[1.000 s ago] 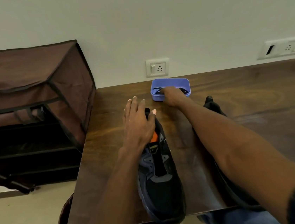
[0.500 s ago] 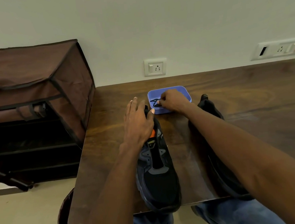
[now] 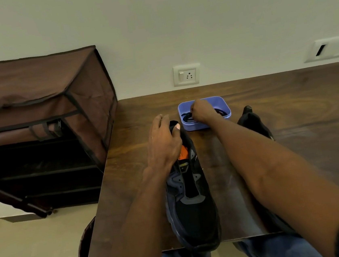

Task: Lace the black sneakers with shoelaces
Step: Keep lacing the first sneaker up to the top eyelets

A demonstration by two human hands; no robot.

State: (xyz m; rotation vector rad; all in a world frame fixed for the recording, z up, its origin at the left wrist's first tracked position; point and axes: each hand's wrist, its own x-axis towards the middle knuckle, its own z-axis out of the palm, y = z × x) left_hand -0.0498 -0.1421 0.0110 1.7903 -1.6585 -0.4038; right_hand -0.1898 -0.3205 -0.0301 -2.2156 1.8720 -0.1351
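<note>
Brown fabric rack (image 3: 41, 105) sits at the left of the frame. Center, the left hand (image 3: 164, 143) clasps the heel end of a black sneaker (image 3: 192, 206) lying on the dark wood surface (image 3: 300, 117). Right of it, the right hand (image 3: 202, 112) dips into the blue tray (image 3: 225, 103), fingers pinched on black shoelaces (image 3: 186, 117). The second sneaker (image 3: 252, 123) peeks out behind the right forearm.

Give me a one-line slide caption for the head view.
Left hand steadies an unlaced black sneaker while right hand reaches for shoelaces in the blue tray.
</note>
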